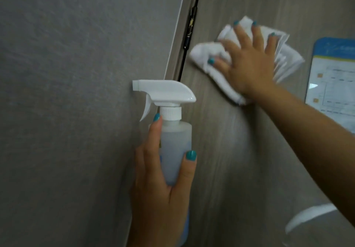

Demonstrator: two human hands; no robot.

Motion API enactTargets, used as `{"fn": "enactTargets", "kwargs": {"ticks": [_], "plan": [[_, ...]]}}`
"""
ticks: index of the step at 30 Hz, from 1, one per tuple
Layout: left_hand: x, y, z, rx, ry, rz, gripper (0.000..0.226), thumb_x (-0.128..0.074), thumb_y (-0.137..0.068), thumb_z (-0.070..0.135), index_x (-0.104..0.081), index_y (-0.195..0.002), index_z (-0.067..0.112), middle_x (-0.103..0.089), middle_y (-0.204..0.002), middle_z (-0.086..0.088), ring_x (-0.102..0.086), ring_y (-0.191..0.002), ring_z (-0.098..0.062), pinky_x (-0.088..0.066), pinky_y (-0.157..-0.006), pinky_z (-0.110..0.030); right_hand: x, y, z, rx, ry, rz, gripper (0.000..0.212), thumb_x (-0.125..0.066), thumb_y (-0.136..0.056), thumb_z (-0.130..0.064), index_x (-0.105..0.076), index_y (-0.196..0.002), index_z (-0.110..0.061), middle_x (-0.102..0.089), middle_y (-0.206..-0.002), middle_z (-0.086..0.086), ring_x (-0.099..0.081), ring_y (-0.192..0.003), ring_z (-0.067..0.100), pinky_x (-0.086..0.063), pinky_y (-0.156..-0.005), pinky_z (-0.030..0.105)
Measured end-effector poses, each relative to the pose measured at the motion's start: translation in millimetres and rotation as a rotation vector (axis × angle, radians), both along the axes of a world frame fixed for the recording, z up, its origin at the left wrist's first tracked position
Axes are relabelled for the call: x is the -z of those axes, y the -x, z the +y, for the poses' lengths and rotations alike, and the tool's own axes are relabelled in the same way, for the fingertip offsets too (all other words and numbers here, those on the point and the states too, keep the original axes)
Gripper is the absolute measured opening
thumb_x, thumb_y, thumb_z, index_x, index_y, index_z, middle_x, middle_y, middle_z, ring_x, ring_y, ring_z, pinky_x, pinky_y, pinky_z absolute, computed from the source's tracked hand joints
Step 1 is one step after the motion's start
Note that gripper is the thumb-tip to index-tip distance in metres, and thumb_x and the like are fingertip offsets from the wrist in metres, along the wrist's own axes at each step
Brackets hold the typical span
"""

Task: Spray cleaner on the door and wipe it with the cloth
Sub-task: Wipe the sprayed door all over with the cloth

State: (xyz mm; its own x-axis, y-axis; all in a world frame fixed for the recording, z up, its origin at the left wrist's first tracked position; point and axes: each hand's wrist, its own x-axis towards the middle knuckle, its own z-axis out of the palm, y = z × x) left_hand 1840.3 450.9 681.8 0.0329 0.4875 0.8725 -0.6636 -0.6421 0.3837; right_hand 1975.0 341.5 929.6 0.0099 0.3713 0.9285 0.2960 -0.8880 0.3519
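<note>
The grey wood-grain door (230, 150) fills the right half of the head view. A crumpled white cloth (209, 58) lies flat against it, and my right hand (247, 64) presses on the cloth with fingers spread. My left hand (163, 179) grips a translucent spray bottle (175, 150) upright by its body, thumb on the right side, index finger lying along the left side below the trigger. The white spray head (163, 91) points left, toward the wall. The bottle's base is hidden behind my palm.
A grey textured wall (76, 93) takes up the left half. The door frame and a dark hinge (190, 29) run diagonally between wall and door. A blue-and-white notice (334, 81) is stuck on the door at the right edge. A white rounded object (307, 218) shows at lower right.
</note>
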Motion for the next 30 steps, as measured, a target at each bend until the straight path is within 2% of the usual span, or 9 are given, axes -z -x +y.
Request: {"fn": "enactTargets", "kwargs": {"ticks": [4, 8, 12, 15, 17, 19, 24, 27, 30], "plan": [[-1.0, -3.3, 2.0, 0.003, -0.015, -0.028, 0.067, -0.053, -0.076, 0.063, -0.017, -0.132, 0.071, -0.051, -0.122, 0.019, -0.058, -0.096, -0.004, -0.049, -0.075, -0.024, -41.7, 2.6, 16.7, -0.014, -0.07, 0.0, 0.064, -0.025, -0.09, -0.073, -0.043, -0.139, -0.035, -0.024, -0.16, 0.0, -0.006, -0.148, 0.038, -0.001, -0.113, 0.067], [6.5, -10.2, 9.9, -0.046, -0.005, -0.015, 0.064, -0.044, -0.076, 0.079, -0.02, -0.134, 0.068, -0.052, -0.12, 0.021, -0.057, -0.096, 0.0, -0.047, -0.074, -0.012, 16.3, 0.3, 13.4, -0.039, 0.104, -0.053, 0.063, -0.028, -0.09, -0.072, -0.051, -0.135, -0.034, -0.034, -0.156, 0.002, -0.015, -0.147, 0.039, -0.005, -0.114, 0.066], [9.7, -16.1, 11.5, -0.071, -0.006, 0.032, 0.064, -0.04, -0.075, 0.082, -0.018, -0.133, 0.07, -0.055, -0.118, 0.012, -0.056, -0.093, -0.003, -0.043, -0.069, -0.016, 97.3, -1.1, 10.6, -0.044, 0.336, -0.107, 0.062, -0.031, -0.09, -0.07, -0.054, -0.133, -0.032, -0.039, -0.153, 0.006, -0.025, -0.144, 0.042, -0.014, -0.112, 0.068], [7.2, -16.4, 12.0, -0.066, -0.013, 0.065, 0.067, -0.05, -0.073, 0.073, -0.015, -0.13, 0.074, -0.051, -0.117, 0.02, -0.054, -0.098, 0.005, -0.041, -0.072, -0.011, 91.5, -1.3, 3.0, -0.033, 0.461, -0.107, 0.062, -0.029, -0.09, -0.07, -0.055, -0.134, -0.034, -0.041, -0.153, 0.007, -0.027, -0.142, 0.043, -0.019, -0.109, 0.069], [0.9, -15.1, 13.8, -0.096, -0.028, 0.079, 0.068, -0.049, -0.073, 0.065, -0.011, -0.128, 0.076, -0.046, -0.12, 0.027, -0.047, -0.102, 0.016, -0.038, -0.073, -0.004, 59.9, 0.6, 7.4, -0.007, 0.401, -0.102, 0.067, -0.021, -0.089, -0.073, -0.05, -0.138, -0.037, -0.036, -0.156, 0.004, -0.023, -0.145, 0.041, -0.014, -0.112, 0.068], [-8.0, -13.1, 14.4, -0.106, -0.042, 0.099, 0.066, -0.045, -0.074, 0.066, -0.007, -0.126, 0.078, -0.041, -0.121, 0.031, -0.042, -0.103, 0.02, -0.035, -0.076, 0.0, 17.3, 2.5, 17.7, 0.011, 0.249, -0.063, 0.071, -0.017, -0.087, -0.076, -0.045, -0.141, -0.038, -0.028, -0.159, 0.0, -0.015, -0.147, 0.038, -0.007, -0.114, 0.065], [-17.5, -11.4, 13.5, -0.121, -0.053, 0.069, 0.065, -0.045, -0.078, 0.065, -0.007, -0.13, 0.074, -0.047, -0.124, 0.017, -0.05, -0.101, 0.004, -0.041, -0.077, -0.01, -55.9, 7.6, 42.3, -0.003, 0.002, -0.006, 0.065, -0.023, -0.091, -0.072, -0.042, -0.141, -0.034, -0.025, -0.16, -0.002, -0.009, -0.149, 0.036, -0.003, -0.114, 0.066], [-13.4, -10.5, 13.2, -0.148, -0.047, 0.075, 0.065, -0.045, -0.078, 0.065, -0.006, -0.13, 0.075, -0.044, -0.123, 0.022, -0.045, -0.104, 0.009, -0.037, -0.079, 0.0, -22.1, 4.3, 42.8, -0.046, 0.02, -0.015, 0.065, -0.026, -0.09, -0.071, -0.046, -0.139, -0.033, -0.028, -0.159, -0.001, -0.01, -0.149, 0.037, -0.001, -0.114, 0.065], [-7.0, -8.8, 12.9, -0.152, -0.035, 0.103, 0.065, -0.044, -0.077, 0.066, -0.004, -0.128, 0.076, -0.044, -0.121, 0.021, -0.042, -0.105, 0.011, -0.036, -0.076, 0.002, 57.3, 1.5, 34.3, -0.084, 0.185, -0.078, 0.063, -0.03, -0.089, -0.07, -0.056, -0.131, -0.031, -0.038, -0.154, 0.004, -0.02, -0.146, 0.041, -0.007, -0.113, 0.066]]}}
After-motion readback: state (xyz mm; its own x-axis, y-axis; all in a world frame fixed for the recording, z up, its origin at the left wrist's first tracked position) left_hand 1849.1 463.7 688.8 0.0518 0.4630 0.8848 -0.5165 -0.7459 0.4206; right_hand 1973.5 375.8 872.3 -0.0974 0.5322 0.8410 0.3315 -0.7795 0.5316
